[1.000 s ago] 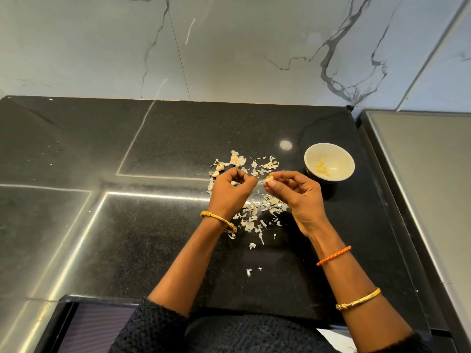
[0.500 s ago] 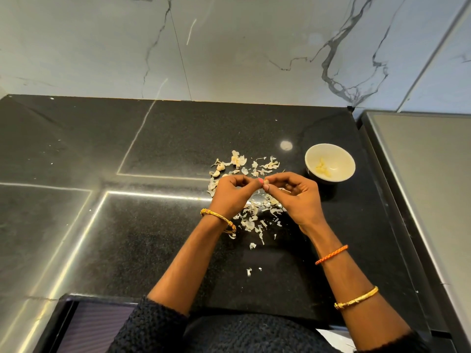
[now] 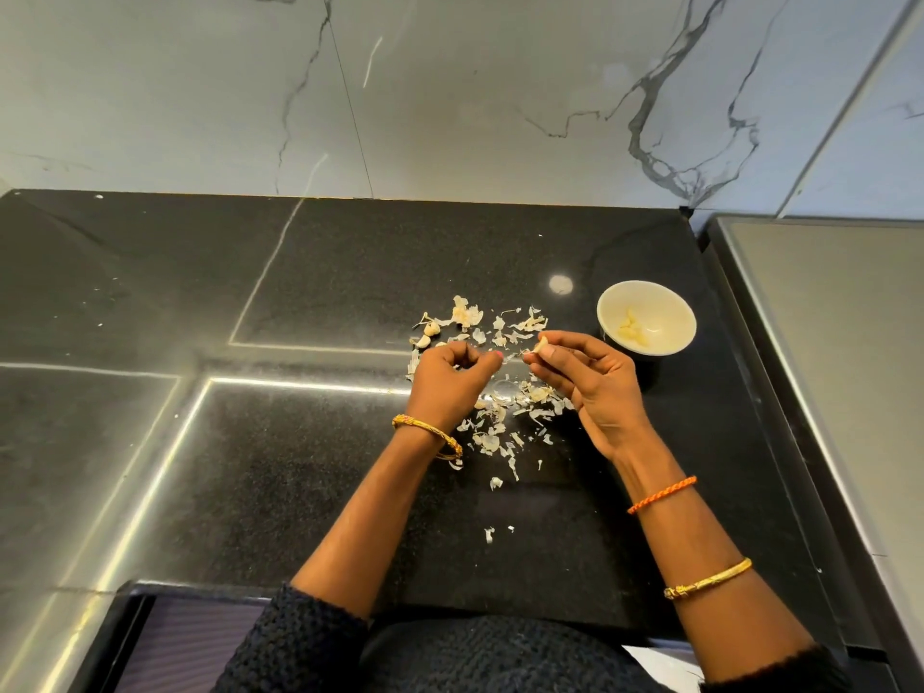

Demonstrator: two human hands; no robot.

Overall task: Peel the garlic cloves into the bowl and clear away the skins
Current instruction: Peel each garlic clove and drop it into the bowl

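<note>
The left hand (image 3: 452, 380) has its fingers curled; whether they pinch a skin, I cannot tell. At its 3 o'clock, the right hand (image 3: 595, 387) pinches a garlic clove (image 3: 542, 344) at its fingertips, above scattered skins (image 3: 492, 422). The bowl (image 3: 646, 317), at the clove's 2 o'clock, holds peeled cloves (image 3: 631, 329).

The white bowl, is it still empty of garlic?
No, a few peeled garlic cloves already lie in the bottom of the white bowl.

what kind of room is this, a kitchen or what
Most likely a home kitchen: a polished black stone counter against a marble-look wall, with a small bowl of peeled garlic and garlic skins scattered across the worktop.
</note>
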